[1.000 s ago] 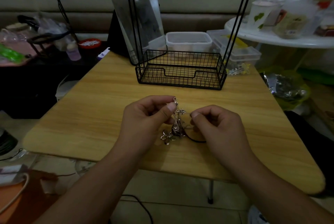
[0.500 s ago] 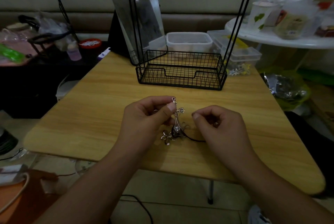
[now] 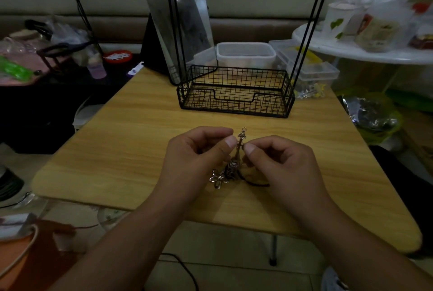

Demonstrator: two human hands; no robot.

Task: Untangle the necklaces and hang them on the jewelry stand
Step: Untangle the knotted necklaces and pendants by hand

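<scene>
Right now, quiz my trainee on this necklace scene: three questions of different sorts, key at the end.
1. True or false: both hands pinch the tangled necklaces.
2. Where does the flower pendant lie? A) in the wire basket B) on the wooden table C) on a hook
3. Fill in: the jewelry stand's wire basket holds ____ necklaces.

Key: 1 true: left hand and right hand both grip it. 2 B, on the table. 3 no.

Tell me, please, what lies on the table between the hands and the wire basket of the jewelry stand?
Nothing: in the head view, the wooden table is bare between the hands and the wire basket.
</scene>
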